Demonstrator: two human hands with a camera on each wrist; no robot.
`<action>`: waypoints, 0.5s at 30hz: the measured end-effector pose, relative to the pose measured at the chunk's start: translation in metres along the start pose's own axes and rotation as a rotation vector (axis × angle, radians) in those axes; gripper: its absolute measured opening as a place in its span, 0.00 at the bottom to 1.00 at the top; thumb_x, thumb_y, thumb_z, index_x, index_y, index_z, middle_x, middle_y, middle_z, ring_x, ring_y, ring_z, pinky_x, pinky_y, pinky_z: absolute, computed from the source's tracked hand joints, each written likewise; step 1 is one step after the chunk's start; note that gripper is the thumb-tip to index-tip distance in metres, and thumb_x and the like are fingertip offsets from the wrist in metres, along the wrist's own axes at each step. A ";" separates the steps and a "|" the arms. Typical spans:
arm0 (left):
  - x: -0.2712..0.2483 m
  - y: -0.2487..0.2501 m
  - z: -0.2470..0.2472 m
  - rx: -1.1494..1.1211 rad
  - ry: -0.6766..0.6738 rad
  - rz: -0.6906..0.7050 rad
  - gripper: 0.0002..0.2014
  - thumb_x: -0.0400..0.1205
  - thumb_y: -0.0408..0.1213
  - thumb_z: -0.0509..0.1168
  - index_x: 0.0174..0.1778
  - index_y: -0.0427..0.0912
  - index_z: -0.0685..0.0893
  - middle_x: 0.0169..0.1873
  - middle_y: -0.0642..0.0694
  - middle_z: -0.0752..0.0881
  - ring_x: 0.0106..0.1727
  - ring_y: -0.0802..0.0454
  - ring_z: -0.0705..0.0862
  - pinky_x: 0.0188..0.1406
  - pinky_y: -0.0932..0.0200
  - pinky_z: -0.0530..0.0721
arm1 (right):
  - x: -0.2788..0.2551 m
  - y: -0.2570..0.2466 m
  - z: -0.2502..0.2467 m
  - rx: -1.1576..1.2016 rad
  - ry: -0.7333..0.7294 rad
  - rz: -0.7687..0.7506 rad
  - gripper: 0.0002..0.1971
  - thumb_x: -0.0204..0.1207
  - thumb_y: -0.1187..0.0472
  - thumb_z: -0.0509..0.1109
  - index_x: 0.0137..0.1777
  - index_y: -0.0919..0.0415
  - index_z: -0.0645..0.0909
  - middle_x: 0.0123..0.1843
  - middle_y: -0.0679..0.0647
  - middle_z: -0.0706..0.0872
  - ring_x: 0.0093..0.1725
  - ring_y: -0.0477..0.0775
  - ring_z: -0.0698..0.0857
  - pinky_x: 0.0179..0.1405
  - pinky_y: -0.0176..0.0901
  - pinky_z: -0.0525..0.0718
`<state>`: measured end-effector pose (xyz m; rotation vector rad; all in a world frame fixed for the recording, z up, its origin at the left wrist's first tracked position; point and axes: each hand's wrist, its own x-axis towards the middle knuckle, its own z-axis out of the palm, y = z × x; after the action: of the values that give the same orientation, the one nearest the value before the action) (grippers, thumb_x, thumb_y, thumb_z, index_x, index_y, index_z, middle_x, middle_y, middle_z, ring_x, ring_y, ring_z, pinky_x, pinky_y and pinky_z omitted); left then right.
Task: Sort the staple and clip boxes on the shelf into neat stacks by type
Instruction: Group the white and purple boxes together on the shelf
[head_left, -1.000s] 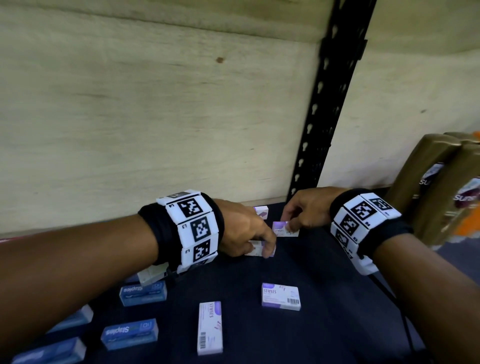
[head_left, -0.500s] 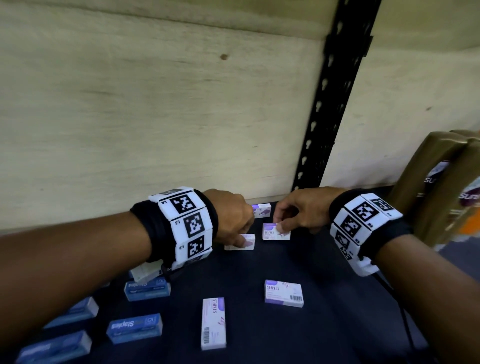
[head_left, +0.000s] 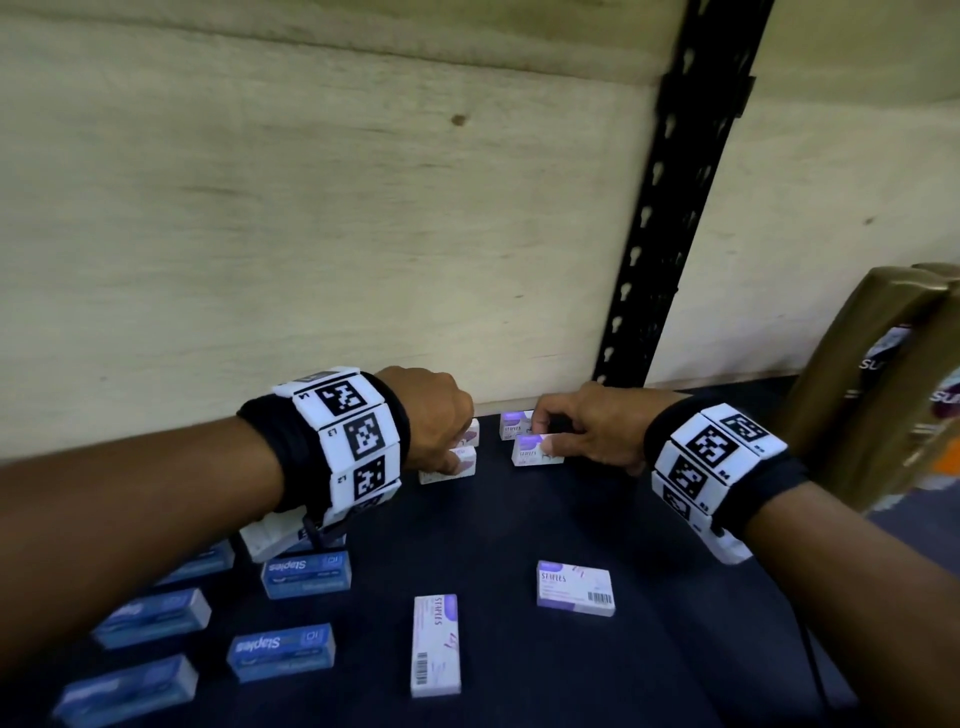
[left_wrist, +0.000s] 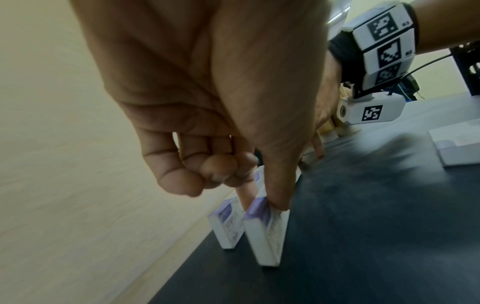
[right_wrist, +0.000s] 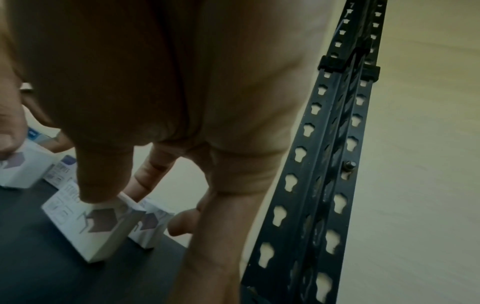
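Observation:
Small white and purple staples boxes lie on the dark shelf (head_left: 519, 525). My left hand (head_left: 452, 453) pinches one white box (head_left: 460, 465) between thumb and forefinger (left_wrist: 278, 202); it stands on edge just in front of a second one (left_wrist: 228, 224) by the back wall. My right hand (head_left: 543, 439) holds another white box (head_left: 535, 451), thumb pressed on top (right_wrist: 96, 193), close in front of a further white box (head_left: 514, 423). Two white boxes lie loose nearer me (head_left: 574, 587) (head_left: 435, 644). Several blue staples boxes (head_left: 306, 574) sit at the left.
A pale wooden back wall (head_left: 311, 234) closes the shelf. A black slotted upright (head_left: 670, 208) rises just behind my right hand. Tall brown packages (head_left: 872, 389) stand at the right edge. A cable (head_left: 810, 649) runs along the right of the shelf.
My left hand has carried its white box back and left, up to the box by the wall. My right hand has drawn its box closer to the one behind it.

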<state>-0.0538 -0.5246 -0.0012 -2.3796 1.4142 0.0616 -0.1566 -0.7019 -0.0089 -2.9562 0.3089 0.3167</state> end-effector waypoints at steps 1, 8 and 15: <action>0.000 0.000 0.000 -0.003 0.001 -0.002 0.18 0.80 0.57 0.64 0.53 0.46 0.84 0.48 0.48 0.82 0.46 0.47 0.82 0.39 0.57 0.79 | 0.000 0.000 0.001 -0.011 0.003 0.000 0.09 0.84 0.46 0.63 0.60 0.46 0.76 0.33 0.44 0.76 0.16 0.23 0.74 0.11 0.22 0.68; -0.004 -0.008 -0.004 -0.076 0.020 -0.004 0.21 0.74 0.61 0.70 0.51 0.48 0.83 0.46 0.50 0.84 0.46 0.48 0.83 0.39 0.57 0.78 | 0.001 0.000 0.001 -0.075 -0.003 0.018 0.08 0.83 0.42 0.63 0.57 0.41 0.75 0.36 0.43 0.76 0.21 0.40 0.78 0.09 0.26 0.67; -0.027 -0.017 -0.015 -0.186 -0.004 0.108 0.12 0.75 0.53 0.72 0.46 0.52 0.80 0.35 0.56 0.81 0.40 0.56 0.79 0.34 0.60 0.72 | -0.003 -0.002 -0.001 -0.073 0.004 0.032 0.15 0.79 0.39 0.67 0.60 0.43 0.74 0.35 0.45 0.77 0.23 0.41 0.74 0.20 0.32 0.69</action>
<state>-0.0548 -0.4991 0.0239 -2.4446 1.5975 0.2350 -0.1590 -0.6992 -0.0074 -3.0264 0.3535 0.3326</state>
